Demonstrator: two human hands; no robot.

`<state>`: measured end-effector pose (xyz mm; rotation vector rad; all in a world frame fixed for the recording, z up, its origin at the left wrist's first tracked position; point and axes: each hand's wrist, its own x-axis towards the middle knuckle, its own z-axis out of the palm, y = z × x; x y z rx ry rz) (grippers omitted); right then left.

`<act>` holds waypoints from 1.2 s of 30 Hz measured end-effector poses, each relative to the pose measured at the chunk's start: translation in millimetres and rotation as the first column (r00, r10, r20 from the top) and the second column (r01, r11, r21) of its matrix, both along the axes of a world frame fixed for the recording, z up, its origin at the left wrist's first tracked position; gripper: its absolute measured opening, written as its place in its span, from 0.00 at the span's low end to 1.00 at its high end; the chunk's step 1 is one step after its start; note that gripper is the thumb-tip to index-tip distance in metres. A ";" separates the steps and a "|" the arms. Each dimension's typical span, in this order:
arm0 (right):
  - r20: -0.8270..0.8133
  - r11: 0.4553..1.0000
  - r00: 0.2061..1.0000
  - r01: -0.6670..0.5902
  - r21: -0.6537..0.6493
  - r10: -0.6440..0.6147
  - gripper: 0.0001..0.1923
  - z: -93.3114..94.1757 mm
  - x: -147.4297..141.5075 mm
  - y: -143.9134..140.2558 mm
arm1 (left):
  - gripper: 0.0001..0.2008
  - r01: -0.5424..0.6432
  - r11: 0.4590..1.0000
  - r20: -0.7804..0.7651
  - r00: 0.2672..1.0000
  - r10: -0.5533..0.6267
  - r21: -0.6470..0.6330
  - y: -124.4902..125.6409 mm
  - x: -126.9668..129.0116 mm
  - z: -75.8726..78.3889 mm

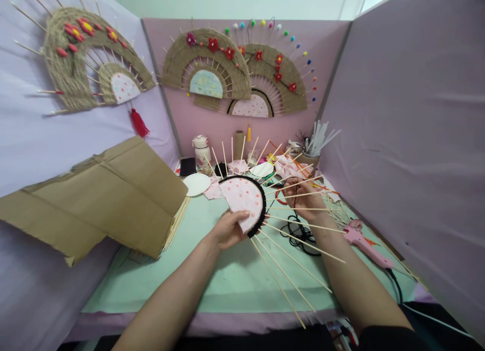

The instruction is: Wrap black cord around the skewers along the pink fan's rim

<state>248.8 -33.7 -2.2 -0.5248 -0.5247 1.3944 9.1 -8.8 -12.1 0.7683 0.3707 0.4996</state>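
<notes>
My left hand (232, 230) grips the lower edge of a half-round fan (242, 199), its thumb on the pink dotted fabric face. Black cord borders the curved edge of the fan, and thin wooden sticks (299, 222) fan out from it. Behind the sticks at the right, my right hand (301, 197) is closed with the fingertips pinched on a black cord. That cord runs between the hand and the fan's rim. A loose tangle of the black cord (299, 235) lies on the table below my right hand.
A pink glue gun (366, 245) rests at the right. Folded cardboard (113, 199) leans at the left over a bundle of sticks. A white bottle (201, 151), a white oval piece (196, 185) and fabric scraps are at the back. Finished fans (206, 50) hang on the partitions.
</notes>
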 end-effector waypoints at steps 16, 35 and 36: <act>0.269 0.975 0.962 -0.009 0.223 -0.052 0.08 18.0 39.8 -30.0 | 0.13 -0.320 0.947 0.007 0.947 0.320 -0.036 7.3 0.5 9.5; -0.056 0.996 0.998 0.038 -0.077 -0.043 0.02 4.9 25.2 -0.1 | 0.14 -0.078 0.996 0.003 0.997 0.078 0.044 2.7 -2.6 -0.6; -0.047 0.996 0.997 0.049 -0.080 -0.053 0.02 2.7 23.0 1.9 | 0.14 -0.048 0.998 0.010 0.999 0.047 0.046 2.4 -2.7 -1.4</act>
